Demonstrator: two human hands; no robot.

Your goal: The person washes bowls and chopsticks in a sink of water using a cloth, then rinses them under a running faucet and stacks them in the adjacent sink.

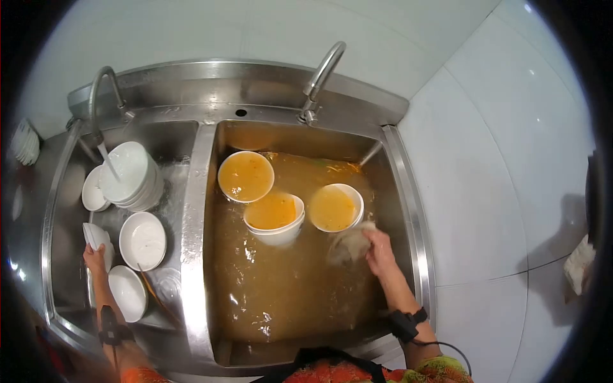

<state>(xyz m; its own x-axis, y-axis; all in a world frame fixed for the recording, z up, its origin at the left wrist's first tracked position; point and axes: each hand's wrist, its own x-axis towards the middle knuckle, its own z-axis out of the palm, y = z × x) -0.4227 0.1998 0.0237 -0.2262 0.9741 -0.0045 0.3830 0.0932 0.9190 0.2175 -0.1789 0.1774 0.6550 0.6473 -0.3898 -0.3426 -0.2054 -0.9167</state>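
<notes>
My right hand [381, 251] is in the right basin of a steel double sink [191, 210], gripping a wet cloth [350, 244] at the surface of murky brown water. Close by float three white bowls of orange liquid: one [246, 176] at the back, a stacked pair [275, 219] in the middle, one [336, 207] just beside the cloth. My left hand [94, 258] reaches into the left basin and holds a white bowl [96, 235] on its edge.
The left basin holds a stack of clean white bowls [131, 175], single bowls [142, 240] [128, 292] and chopsticks [152, 292]. Water runs from the left tap [102, 96]; the right tap [322, 73] is off. White tiled wall [498, 191] on the right.
</notes>
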